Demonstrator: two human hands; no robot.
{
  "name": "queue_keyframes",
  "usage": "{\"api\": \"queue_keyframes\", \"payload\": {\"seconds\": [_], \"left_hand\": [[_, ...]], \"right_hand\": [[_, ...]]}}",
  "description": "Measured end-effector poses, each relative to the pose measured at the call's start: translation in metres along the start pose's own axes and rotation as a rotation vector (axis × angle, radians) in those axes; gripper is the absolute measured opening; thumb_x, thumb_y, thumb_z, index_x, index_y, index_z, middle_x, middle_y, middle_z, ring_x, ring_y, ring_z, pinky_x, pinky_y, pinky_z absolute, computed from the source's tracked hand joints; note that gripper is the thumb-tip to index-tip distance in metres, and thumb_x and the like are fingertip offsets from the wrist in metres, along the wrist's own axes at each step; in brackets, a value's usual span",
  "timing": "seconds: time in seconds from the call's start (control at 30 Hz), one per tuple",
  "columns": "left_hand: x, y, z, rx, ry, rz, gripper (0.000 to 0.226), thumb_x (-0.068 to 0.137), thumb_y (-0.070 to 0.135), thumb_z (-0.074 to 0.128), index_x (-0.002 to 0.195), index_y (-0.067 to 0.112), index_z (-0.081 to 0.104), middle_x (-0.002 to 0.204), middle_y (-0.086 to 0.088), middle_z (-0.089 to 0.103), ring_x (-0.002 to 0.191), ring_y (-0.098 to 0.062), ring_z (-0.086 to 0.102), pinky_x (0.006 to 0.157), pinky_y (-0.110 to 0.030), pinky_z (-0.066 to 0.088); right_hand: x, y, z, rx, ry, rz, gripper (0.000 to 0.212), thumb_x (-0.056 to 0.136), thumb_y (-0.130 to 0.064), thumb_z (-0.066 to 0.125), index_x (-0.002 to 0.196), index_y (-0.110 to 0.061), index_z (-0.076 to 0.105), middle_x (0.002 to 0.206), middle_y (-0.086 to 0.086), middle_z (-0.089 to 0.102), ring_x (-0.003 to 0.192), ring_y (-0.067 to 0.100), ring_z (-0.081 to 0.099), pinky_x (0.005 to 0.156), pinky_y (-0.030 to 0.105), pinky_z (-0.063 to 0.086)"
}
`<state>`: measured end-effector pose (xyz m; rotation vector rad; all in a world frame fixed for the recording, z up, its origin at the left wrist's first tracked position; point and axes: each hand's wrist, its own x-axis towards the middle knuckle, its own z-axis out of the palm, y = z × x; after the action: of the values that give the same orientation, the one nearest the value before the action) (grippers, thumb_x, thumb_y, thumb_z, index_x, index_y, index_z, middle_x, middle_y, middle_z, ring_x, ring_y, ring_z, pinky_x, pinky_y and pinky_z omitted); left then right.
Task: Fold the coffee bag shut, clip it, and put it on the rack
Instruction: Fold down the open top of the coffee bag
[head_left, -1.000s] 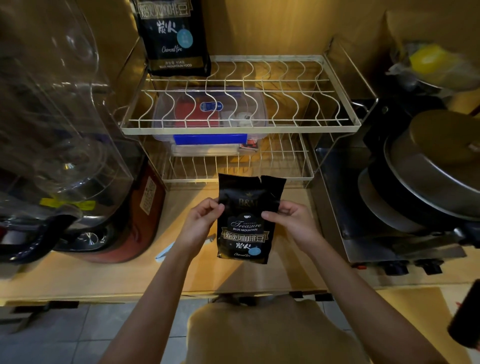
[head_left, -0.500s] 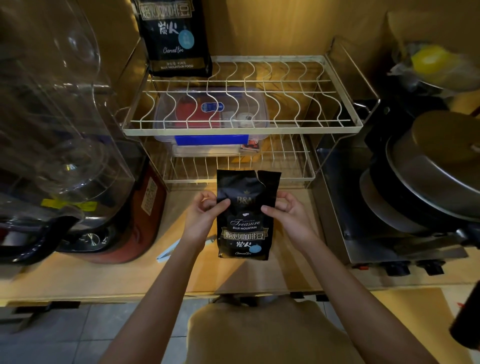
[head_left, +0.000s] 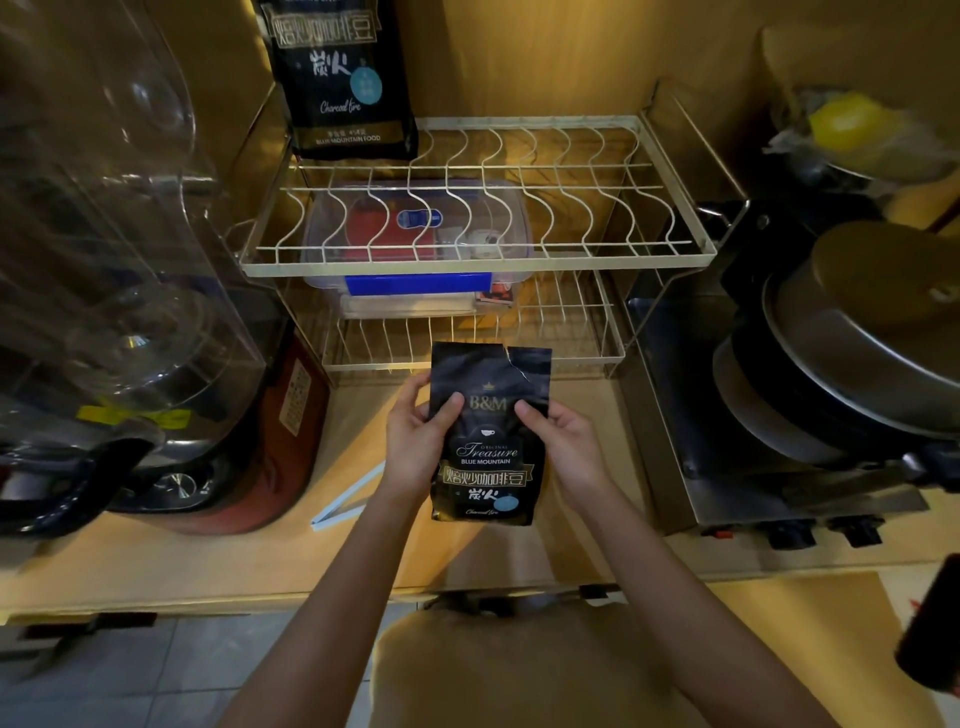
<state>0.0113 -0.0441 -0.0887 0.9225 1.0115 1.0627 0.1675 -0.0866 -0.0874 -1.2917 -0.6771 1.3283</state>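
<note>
Left hand (head_left: 415, 447) grips the coffee bag (head_left: 488, 441) at its 9 o'clock edge, thumb across the front; right hand (head_left: 566, 447) pinches the 3 o'clock edge likewise. Bag upright, held over the tabletop (head_left: 208, 561), top unfolded with a tear near its upper right corner. Wire rack (head_left: 467, 260) at 12 o'clock from the bag, a second, larger coffee bag (head_left: 345, 78) on its top tier at rear left. White clip (head_left: 345, 501) lies on the tabletop at 9 o'clock, just beside the left wrist.
</note>
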Motion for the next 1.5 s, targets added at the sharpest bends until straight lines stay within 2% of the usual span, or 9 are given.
{"api": "queue_keyframes", "payload": {"seconds": [0.13, 0.37, 0.47, 0.57, 0.73, 0.9, 1.23, 1.4, 1.5], "left_hand": [[0.002, 0.005, 0.001, -0.04, 0.035, -0.011, 0.055, 0.08, 0.008, 0.061, 0.123, 0.03, 0.035, 0.079, 0.003, 0.076, 0.078, -0.018, 0.071, 0.055, -0.023, 0.055], [0.006, 0.011, 0.008, 0.024, 0.073, 0.073, 0.046, 0.087, 0.009, 0.051, 0.123, 0.037, 0.044, 0.084, 0.017, 0.073, 0.08, -0.012, 0.07, 0.058, -0.025, 0.057], [0.006, 0.013, 0.005, 0.109, 0.062, 0.053, 0.028, 0.088, 0.01, 0.05, 0.099, 0.032, 0.063, 0.09, 0.004, 0.07, 0.079, -0.01, 0.069, 0.056, -0.02, 0.055], [0.006, 0.009, 0.0, 0.155, 0.065, -0.022, 0.02, 0.087, 0.014, 0.052, 0.096, 0.028, 0.064, 0.084, 0.001, 0.07, 0.077, -0.015, 0.07, 0.058, -0.024, 0.056], [0.006, 0.01, -0.01, 0.177, -0.063, -0.032, 0.021, 0.085, 0.02, 0.057, 0.104, 0.027, 0.062, 0.087, 0.005, 0.071, 0.081, -0.009, 0.069, 0.058, -0.017, 0.054], [0.007, 0.013, -0.017, 0.318, -0.18, -0.057, 0.041, 0.072, 0.006, 0.07, 0.105, 0.026, 0.058, 0.091, 0.002, 0.07, 0.083, -0.009, 0.069, 0.061, -0.017, 0.054], [0.008, 0.014, -0.025, 0.544, -0.193, 0.079, 0.023, 0.074, 0.015, 0.07, 0.085, 0.035, 0.065, 0.094, 0.012, 0.066, 0.093, -0.003, 0.061, 0.078, -0.025, 0.052], [0.01, 0.012, -0.029, 0.576, -0.176, 0.092, 0.012, 0.074, 0.018, 0.069, 0.082, 0.027, 0.07, 0.125, 0.014, 0.047, 0.118, 0.0, 0.039, 0.088, -0.023, 0.038], [0.008, 0.008, -0.028, 0.39, -0.183, -0.008, 0.012, 0.076, 0.015, 0.067, 0.086, 0.02, 0.071, 0.116, 0.015, 0.057, 0.116, 0.0, 0.045, 0.086, -0.023, 0.042]], "right_hand": [[0.0, -0.008, 0.002, 0.069, -0.003, -0.006, 0.02, 0.083, -0.01, 0.06, 0.103, -0.015, 0.065, 0.087, -0.002, 0.075, 0.085, 0.014, 0.07, 0.061, 0.018, 0.055], [-0.001, -0.015, 0.008, 0.093, 0.162, -0.06, 0.058, 0.082, -0.011, 0.063, 0.129, -0.037, 0.039, 0.082, -0.007, 0.072, 0.074, 0.009, 0.071, 0.059, 0.029, 0.058], [-0.003, -0.015, 0.006, -0.024, 0.056, -0.15, 0.043, 0.086, -0.009, 0.056, 0.12, -0.035, 0.051, 0.082, -0.017, 0.074, 0.082, 0.016, 0.07, 0.066, 0.03, 0.06], [-0.004, -0.019, -0.001, -0.201, -0.029, -0.127, 0.03, 0.085, -0.005, 0.054, 0.079, -0.029, 0.071, 0.074, -0.013, 0.073, 0.083, 0.017, 0.067, 0.061, 0.013, 0.053], [0.001, -0.033, -0.015, -0.216, -0.254, 0.018, 0.029, 0.088, -0.008, 0.051, 0.107, -0.025, 0.064, 0.085, -0.013, 0.073, 0.081, -0.004, 0.067, 0.061, 0.007, 0.05], [0.004, -0.034, -0.02, -0.351, -0.31, -0.013, 0.044, 0.08, -0.001, 0.063, 0.121, -0.015, 0.055, 0.098, -0.001, 0.068, 0.086, 0.003, 0.067, 0.069, 0.014, 0.054], [0.006, -0.028, -0.018, -0.412, -0.194, -0.13, 0.024, 0.075, -0.001, 0.068, 0.097, -0.011, 0.068, 0.089, -0.004, 0.068, 0.078, -0.004, 0.066, 0.062, 0.01, 0.052], [0.009, -0.026, -0.02, -0.567, -0.11, -0.181, 0.021, 0.071, -0.01, 0.073, 0.089, -0.021, 0.07, 0.107, -0.005, 0.056, 0.113, 0.016, 0.049, 0.092, 0.026, 0.045], [0.013, -0.028, -0.023, -0.627, -0.152, -0.181, 0.014, 0.071, -0.016, 0.074, 0.082, -0.023, 0.071, 0.129, -0.012, 0.04, 0.131, 0.016, 0.028, 0.105, 0.038, 0.029]]}}
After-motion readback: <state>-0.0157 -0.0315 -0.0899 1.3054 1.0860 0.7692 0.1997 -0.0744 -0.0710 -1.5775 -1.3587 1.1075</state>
